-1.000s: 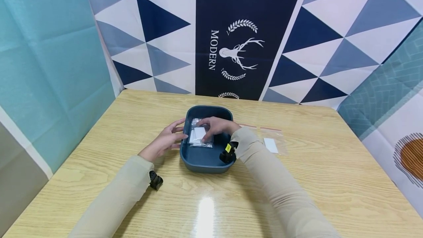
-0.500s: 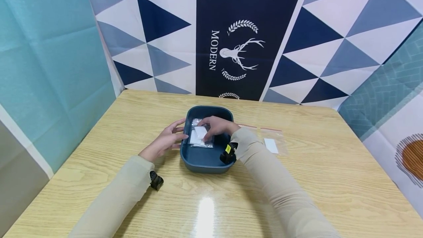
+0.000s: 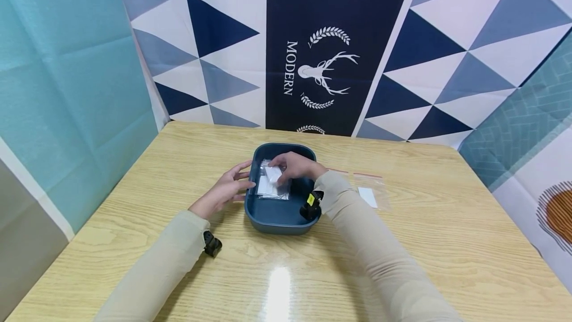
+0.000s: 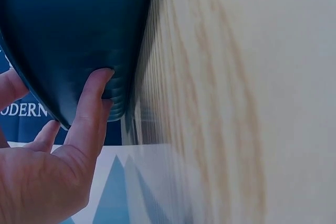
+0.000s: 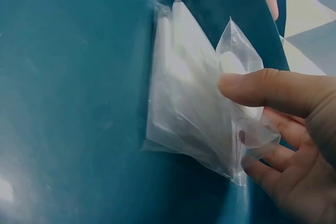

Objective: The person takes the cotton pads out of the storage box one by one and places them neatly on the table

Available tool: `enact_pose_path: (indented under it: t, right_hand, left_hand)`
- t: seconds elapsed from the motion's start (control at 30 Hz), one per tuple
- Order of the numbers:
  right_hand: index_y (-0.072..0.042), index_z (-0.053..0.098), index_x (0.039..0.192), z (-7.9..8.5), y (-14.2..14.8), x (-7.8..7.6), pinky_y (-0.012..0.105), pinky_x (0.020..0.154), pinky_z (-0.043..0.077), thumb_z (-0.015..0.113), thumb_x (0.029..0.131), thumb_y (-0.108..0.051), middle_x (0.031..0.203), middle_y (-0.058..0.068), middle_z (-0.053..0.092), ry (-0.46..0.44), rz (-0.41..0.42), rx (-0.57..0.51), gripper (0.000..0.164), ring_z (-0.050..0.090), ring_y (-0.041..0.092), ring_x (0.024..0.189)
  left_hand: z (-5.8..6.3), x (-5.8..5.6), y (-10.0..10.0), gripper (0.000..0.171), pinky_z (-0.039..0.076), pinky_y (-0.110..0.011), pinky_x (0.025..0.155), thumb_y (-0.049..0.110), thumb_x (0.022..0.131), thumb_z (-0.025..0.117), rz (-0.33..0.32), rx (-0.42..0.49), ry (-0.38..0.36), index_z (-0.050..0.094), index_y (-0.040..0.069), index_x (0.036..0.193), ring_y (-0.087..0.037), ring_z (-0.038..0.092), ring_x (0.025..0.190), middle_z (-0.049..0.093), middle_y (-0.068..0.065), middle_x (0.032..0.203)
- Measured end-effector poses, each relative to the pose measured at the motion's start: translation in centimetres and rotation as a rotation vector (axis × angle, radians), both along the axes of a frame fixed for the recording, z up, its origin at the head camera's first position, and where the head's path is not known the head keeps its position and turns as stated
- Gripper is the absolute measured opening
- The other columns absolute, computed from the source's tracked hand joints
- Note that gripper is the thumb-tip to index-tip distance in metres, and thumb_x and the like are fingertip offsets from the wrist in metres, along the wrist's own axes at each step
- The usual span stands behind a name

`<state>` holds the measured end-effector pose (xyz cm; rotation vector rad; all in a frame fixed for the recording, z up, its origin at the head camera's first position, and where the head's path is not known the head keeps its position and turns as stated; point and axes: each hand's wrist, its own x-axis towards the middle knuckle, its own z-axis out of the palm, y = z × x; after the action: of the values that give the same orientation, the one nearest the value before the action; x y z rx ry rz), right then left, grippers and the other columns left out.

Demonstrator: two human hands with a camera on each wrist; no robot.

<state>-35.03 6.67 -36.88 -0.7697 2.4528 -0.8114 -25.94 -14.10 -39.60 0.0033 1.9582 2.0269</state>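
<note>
A dark blue plastic bin point(image 3: 277, 218) stands on the table. My left hand point(image 3: 227, 188) holds its left wall, fingers spread along the outside and thumb over the rim; the left wrist view shows fingertips point(image 4: 105, 74) against the outer wall. Inside the bin, my right hand point(image 3: 298, 166) pinches a small clear plastic bag point(image 5: 239, 45) with a flat white piece in it, thumb on the near face. Beneath and beside it lie more clear bags point(image 3: 267, 188) with white pieces, seen standing close together in the right wrist view point(image 5: 184, 87).
To the right of the bin, a clear zip bag point(image 3: 380, 190) with a white card lies on the wooden table point(image 3: 241, 272). Another bag with a red seal strip point(image 3: 338, 170) is partly hidden behind the right forearm. A patterned cloth point(image 3: 232, 63) hangs behind the table.
My right hand has risen slightly, and the bag it pinches has tilted and lifted from those beneath. The left hand and the bin keep their places.
</note>
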Motion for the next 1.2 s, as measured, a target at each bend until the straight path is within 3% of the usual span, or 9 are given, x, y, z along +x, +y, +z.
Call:
enact_pose_path:
  t: [0.7,1.2]
  right_hand:
    - [-0.012,0.059,0.125,2.8,1.0,0.9,0.038,0.097,0.040,0.075,0.077,-0.006,0.127,0.006,0.054,0.023,-0.087,-0.123,0.052,0.049,0.023,0.116]
    - [-0.011,0.059,0.124,4.8,3.3,2.7,0.037,0.100,0.038,0.075,0.076,-0.006,0.127,0.006,0.055,0.087,-0.107,-0.245,0.051,0.048,0.022,0.119]
  left_hand:
    - [0.0,0.0,0.1,0.066,0.047,-0.047,0.089,-0.001,0.091,0.054,0.000,-0.005,-0.007,0.027,0.020,0.148,-0.036,0.045,0.121,0.031,-0.017,0.145]
    - [-0.2,0.2,0.2,0.067,0.049,-0.044,0.085,-0.001,0.090,0.055,0.011,-0.013,0.006,0.027,0.020,0.148,-0.036,0.047,0.119,0.031,-0.017,0.145]
